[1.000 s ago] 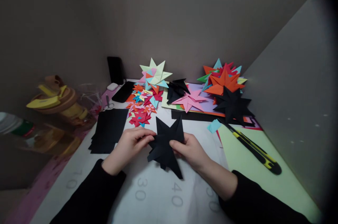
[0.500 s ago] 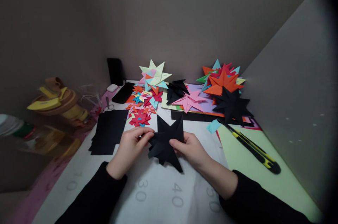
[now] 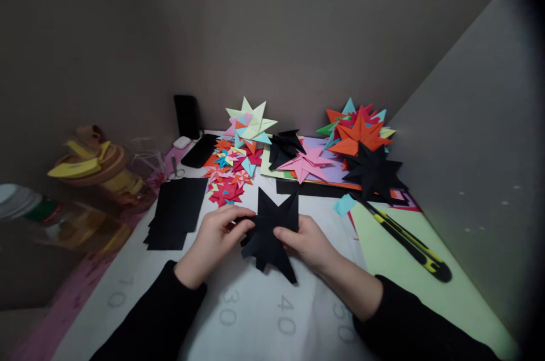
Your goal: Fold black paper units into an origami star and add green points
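Both hands pinch a black paper star over the white mat.

My left hand (image 3: 215,242) and right hand (image 3: 309,244) are clamped on opposite edges of the black star (image 3: 272,230), near centre; since a second ago I have turned it slightly and nudged it farther, toward the small coloured stars (image 3: 227,173), so the folding goes on.

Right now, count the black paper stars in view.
3: one held in both hands, one at the back beside the pink star, one right of it below the orange star. Others may be hidden in the piles.
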Action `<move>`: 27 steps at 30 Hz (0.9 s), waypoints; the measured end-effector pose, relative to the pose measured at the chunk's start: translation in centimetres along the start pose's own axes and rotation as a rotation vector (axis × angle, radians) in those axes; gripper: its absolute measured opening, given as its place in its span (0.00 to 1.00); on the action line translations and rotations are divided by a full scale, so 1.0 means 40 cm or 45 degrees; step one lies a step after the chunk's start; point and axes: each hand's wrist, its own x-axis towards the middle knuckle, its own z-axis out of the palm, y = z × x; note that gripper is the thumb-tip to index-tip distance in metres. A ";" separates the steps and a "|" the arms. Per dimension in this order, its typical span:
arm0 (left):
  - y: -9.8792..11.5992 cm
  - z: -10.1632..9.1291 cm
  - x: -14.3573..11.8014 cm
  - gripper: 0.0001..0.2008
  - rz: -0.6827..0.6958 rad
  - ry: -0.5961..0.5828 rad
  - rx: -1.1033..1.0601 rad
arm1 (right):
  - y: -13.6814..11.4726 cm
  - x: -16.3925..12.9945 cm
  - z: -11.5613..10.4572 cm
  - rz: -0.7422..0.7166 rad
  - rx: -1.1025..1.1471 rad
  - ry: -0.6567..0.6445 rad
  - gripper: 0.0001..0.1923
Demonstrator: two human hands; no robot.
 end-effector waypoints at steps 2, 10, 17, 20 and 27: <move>-0.001 -0.002 0.001 0.06 0.020 -0.037 0.029 | -0.001 0.000 0.000 0.001 0.008 -0.017 0.14; -0.002 -0.001 -0.003 0.06 -0.179 -0.060 -0.045 | -0.002 -0.005 0.003 0.063 0.032 -0.088 0.13; 0.008 0.021 -0.005 0.07 -0.234 -0.033 -0.120 | -0.009 -0.011 0.013 -0.017 -0.049 -0.024 0.09; 0.008 0.019 -0.006 0.05 -0.124 0.001 -0.040 | -0.006 -0.008 0.012 -0.010 0.001 0.035 0.09; -0.004 -0.017 0.000 0.08 0.057 -0.174 0.074 | -0.004 -0.002 0.000 0.037 0.093 -0.005 0.11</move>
